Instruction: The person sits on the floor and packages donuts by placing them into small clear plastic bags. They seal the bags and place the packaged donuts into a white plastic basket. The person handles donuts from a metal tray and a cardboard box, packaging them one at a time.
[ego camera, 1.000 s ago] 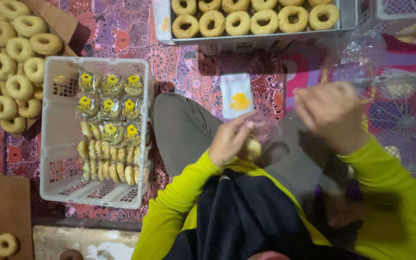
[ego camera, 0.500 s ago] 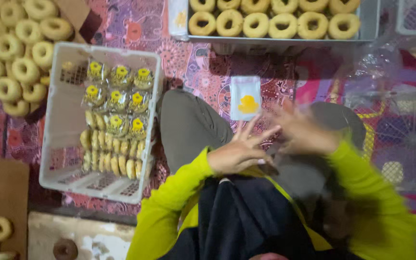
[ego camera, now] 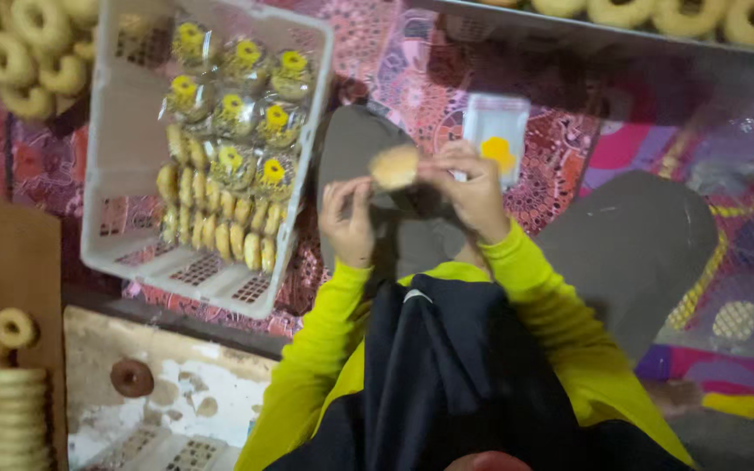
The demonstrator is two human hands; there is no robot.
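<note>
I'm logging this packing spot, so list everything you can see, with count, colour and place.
Crate: one, white plastic, left of the knees on the patterned mat.
Wrapped rings: about nine, clear wrap with yellow labels, far half of the crate.
Bare rings in rows: two rows, golden, standing on edge in the crate's middle.
Loose rings: many, pale golden, top left corner.
Tray: one, metal, along the top edge, holding more rings.
Empty bags: small stack, clear with yellow mark, beyond the hands.
Stacked rings: one stack, pale, bottom left.
Dark ring: one, brown, on the floor bottom left.
Ring in hand: one, golden.
Left hand: beside that ring, fingers curled.
Right hand: fingers gripping the ring.
</note>
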